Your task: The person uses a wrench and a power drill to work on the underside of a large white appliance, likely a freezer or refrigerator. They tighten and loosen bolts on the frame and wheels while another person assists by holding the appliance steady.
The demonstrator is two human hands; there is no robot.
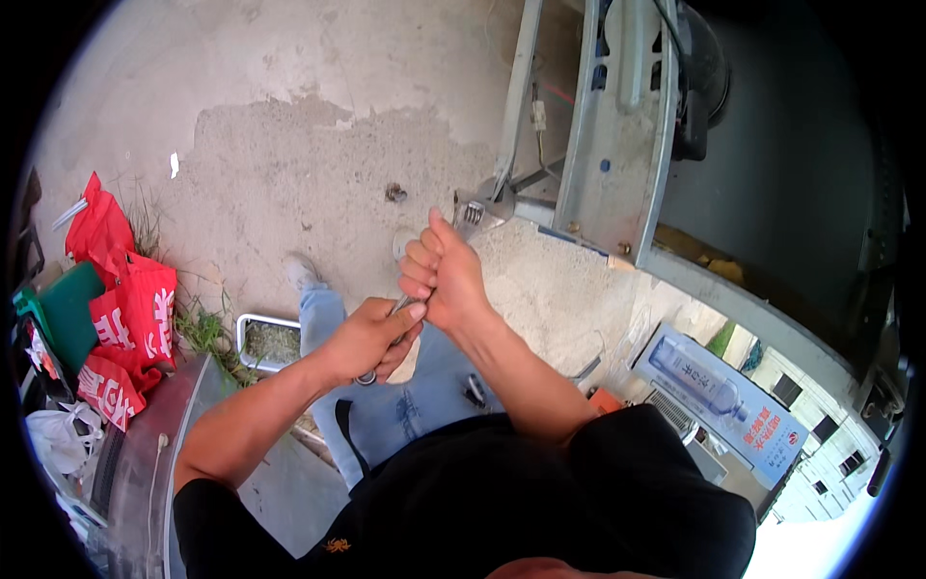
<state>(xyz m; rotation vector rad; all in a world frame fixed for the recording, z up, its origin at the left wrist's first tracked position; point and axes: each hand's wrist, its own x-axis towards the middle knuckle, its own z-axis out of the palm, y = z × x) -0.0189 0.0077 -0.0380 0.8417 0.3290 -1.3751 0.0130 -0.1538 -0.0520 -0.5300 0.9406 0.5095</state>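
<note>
An adjustable wrench [473,214] slants from the metal frame down toward my body. Its jaw end meets the lower corner of the frame [617,145], but I cannot tell what the jaws grip. Closed around the upper handle, close below the wrench head, is my right hand [449,275], its thumb pointing up along the tool. My left hand [371,338] is wrapped round the lower handle, with the thumb near my right wrist. A round metal end shows below the left fingers. The fingers hide much of the handle.
Red bags [125,299] and a green object [72,309] lie at the left, beside grass. A small white-rimmed frame [241,338] stands by my leg. A blue sign board [719,400] with a bottle picture is at right. Broken concrete [318,174] spreads ahead.
</note>
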